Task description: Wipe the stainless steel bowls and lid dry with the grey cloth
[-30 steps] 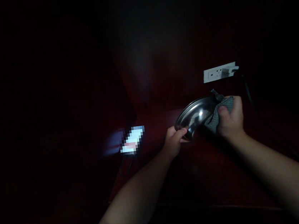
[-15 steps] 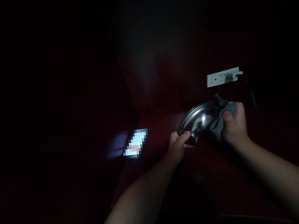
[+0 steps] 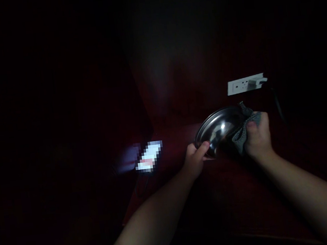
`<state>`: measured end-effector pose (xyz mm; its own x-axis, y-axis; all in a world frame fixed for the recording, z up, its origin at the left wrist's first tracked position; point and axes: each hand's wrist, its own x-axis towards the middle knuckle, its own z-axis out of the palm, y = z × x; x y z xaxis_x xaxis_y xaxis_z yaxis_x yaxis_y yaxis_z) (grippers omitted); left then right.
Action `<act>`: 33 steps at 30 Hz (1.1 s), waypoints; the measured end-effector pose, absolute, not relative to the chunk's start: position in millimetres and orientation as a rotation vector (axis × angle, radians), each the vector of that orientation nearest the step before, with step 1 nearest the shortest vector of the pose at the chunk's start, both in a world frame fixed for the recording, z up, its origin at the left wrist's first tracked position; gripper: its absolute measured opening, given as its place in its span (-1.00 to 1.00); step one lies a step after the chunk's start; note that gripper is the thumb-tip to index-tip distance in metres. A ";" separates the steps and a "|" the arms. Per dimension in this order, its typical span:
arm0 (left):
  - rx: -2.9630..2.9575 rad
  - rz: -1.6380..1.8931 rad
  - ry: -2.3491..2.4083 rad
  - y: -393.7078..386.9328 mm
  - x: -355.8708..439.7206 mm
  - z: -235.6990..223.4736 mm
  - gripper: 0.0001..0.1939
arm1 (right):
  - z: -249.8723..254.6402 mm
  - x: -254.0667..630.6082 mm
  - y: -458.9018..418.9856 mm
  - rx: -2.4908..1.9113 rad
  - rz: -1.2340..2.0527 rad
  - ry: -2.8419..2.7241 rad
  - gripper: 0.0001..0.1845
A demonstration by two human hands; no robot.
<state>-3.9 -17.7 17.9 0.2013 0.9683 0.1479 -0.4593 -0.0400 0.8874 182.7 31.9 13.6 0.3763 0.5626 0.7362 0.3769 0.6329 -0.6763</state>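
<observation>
A shiny steel bowl [image 3: 215,128] is held up, tilted, between my two hands. My left hand [image 3: 196,158] grips its lower left rim, the thumb lying on the metal and the fingers beneath. In my right hand [image 3: 259,137] is a grey-green textured cloth [image 3: 239,135], bunched over the bowl's right rim. The thumb presses on the cloth, and the other fingers are mostly hidden behind it.
A phone with a lit, blurred-out screen [image 3: 149,156] lies on the dark red table [image 3: 173,139] to the left, a cable near it. A white wall socket [image 3: 240,85] with a plug [image 3: 257,82] and hanging cord is behind my right hand. Surroundings are very dark.
My right hand and the cloth have shifted very slightly right along the bowl's rim. The bowl and my left hand stay almost where they were.
</observation>
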 end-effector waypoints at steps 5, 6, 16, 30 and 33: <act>1.064 1.289 0.654 -16.9 -4.8 17.7 -0.48 | 15.1 182.5 30.4 -0.920 0.116 -1.240 -0.47; 1.064 1.291 0.655 -16.8 -4.9 17.5 -0.48 | 16.0 182.0 29.3 -0.928 0.107 -1.239 -0.47; 1.133 1.345 0.665 -11.7 -8.0 21.2 -0.42 | 22.9 180.2 21.6 -0.966 -0.017 -1.274 -0.51; 1.114 1.221 0.687 -11.8 -14.0 24.5 -0.70 | 31.5 194.7 22.0 -0.892 -0.180 -1.427 -0.45; 1.113 1.194 0.678 -11.1 -14.3 22.8 -0.77 | 31.5 196.8 23.3 -0.848 -0.172 -1.463 -0.44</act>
